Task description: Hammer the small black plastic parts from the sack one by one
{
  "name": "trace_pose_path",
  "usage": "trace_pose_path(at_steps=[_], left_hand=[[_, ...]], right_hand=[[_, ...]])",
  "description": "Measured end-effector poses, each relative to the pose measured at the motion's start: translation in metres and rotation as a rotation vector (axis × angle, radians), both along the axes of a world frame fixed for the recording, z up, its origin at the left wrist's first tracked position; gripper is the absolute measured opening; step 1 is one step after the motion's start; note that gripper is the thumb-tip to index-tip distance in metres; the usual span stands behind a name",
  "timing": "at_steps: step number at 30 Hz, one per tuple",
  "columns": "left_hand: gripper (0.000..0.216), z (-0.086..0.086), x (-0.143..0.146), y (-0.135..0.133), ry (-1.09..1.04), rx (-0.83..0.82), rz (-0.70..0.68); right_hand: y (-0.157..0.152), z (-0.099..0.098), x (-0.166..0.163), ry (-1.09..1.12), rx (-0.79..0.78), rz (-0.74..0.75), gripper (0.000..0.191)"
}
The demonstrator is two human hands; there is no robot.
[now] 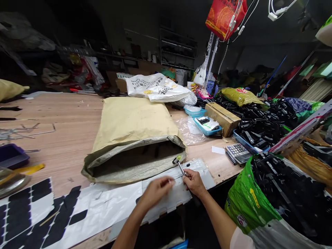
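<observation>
My right hand (194, 182) is closed round the handle of a small hammer (179, 164), whose head rests by the mouth of a large tan woven sack (135, 128) lying open on the wooden table (70, 131). My left hand (155, 190) is blurred, fingers curled, over a white plastic sheet (171, 193) at the table's front edge. What the left fingers hold, if anything, I cannot make out.
A white sheet with black pads (33, 207) lies front left. A purple tray (11, 155) and metal rods (18, 133) sit at the left. Blue baskets (207, 128), a cardboard box (223, 117), a calculator (237, 152) and black parts (261, 124) crowd the right. A green bag (249, 200) stands below.
</observation>
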State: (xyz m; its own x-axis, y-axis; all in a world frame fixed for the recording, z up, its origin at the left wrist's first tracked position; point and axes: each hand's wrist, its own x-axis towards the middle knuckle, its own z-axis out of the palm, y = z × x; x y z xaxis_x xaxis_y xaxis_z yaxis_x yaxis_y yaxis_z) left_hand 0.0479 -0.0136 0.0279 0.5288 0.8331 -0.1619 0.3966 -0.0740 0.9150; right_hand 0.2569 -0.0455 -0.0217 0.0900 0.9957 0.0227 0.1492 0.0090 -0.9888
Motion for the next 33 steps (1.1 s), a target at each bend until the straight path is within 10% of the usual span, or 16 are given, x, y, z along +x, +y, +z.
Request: trace_pose_path(at_steps=[5, 10, 17, 24, 33], left_hand=[[0.038, -0.014, 0.02, 0.112, 0.321, 0.37, 0.703], [0.026, -0.032, 0.029, 0.15, 0.527, 0.183, 0.69], [0.029, -0.033, 0.008, 0.131, 0.469, 0.291, 0.608], [0.031, -0.049, -0.03, 0.062, 0.187, 0.471, 0.185], [0.034, -0.06, -0.033, 0.048, 0.063, 0.468, 0.263]], right_hand=[[0.003, -0.004, 0.001, 0.032, -0.012, -0.01, 0.035], [0.004, -0.003, 0.001, 0.058, -0.022, -0.017, 0.033], [0.004, -0.002, 0.001, 0.075, -0.016, -0.011, 0.032], [0.003, -0.006, 0.005, 0.049, -0.016, -0.025, 0.035], [-0.009, 0.002, -0.003, -0.014, -0.027, 0.006, 0.043]])
